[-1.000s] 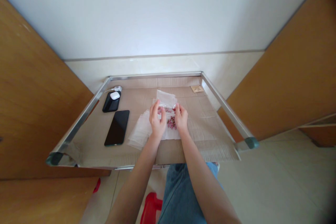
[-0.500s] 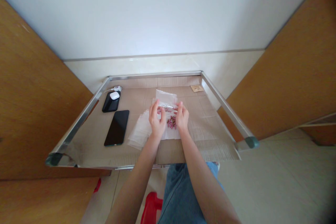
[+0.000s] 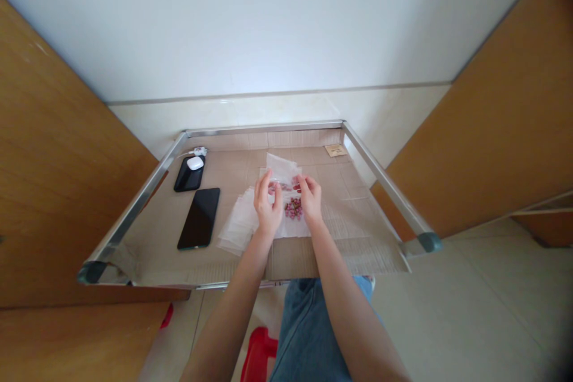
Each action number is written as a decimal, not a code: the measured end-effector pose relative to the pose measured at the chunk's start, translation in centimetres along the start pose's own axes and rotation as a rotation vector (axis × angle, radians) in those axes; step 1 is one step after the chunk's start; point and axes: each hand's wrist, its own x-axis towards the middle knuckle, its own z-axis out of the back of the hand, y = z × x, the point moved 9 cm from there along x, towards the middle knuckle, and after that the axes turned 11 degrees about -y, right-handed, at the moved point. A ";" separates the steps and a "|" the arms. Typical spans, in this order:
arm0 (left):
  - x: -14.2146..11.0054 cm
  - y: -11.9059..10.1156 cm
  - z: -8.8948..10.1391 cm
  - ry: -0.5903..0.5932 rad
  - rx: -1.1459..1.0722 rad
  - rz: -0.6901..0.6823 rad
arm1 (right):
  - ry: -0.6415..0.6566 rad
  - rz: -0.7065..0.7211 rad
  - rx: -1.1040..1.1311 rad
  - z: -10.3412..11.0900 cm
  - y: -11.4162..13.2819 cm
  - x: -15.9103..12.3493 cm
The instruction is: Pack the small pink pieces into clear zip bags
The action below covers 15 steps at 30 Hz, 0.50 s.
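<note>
Head view, looking down on a shallow tray with a brushed-metal rim (image 3: 264, 127) lined with a sheet of tan corrugated cardboard (image 3: 293, 259). Both bare hands are over the middle of it, palms facing each other, fingers half curled, not fully closed.

The left hand (image 3: 267, 209) is raised with its fingertips at the lower edge of a clear, crinkled plastic bag (image 3: 282, 168). The right hand (image 3: 310, 198) sits just beside it, with its thumb and fingers bunched at the bag's right edge. The fingertips look to be on the thin plastic, but whether either hand has a firm pinch can't be told at this size.

The bag stands tilted up between the hands, its upper part free. Some red-pink bits show at its lower edge, near the fingertips. Just below, between the wrists, lies a small pile of pink-red rounded pieces (image 3: 293, 209) on a pale translucent sheet.

Left of the hands is a loose stack of clear plastic bags (image 3: 239, 225). Further left are a black smartphone (image 3: 199, 218), a dark rectangular device (image 3: 188, 179) with a white earbud case (image 3: 195, 163) on it, and a small white charger (image 3: 200, 151). A small kraft-paper card (image 3: 335, 150) lies at the far right corner.
</note>
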 end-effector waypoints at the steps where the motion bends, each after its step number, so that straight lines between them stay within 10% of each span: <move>1: -0.1 0.0 0.0 0.005 -0.005 0.005 | 0.007 -0.017 0.024 -0.1 0.0 0.1; 15: 3.8 -1.6 1.7 -0.021 0.060 0.024 | 0.098 -0.085 0.136 0.3 0.9 0.7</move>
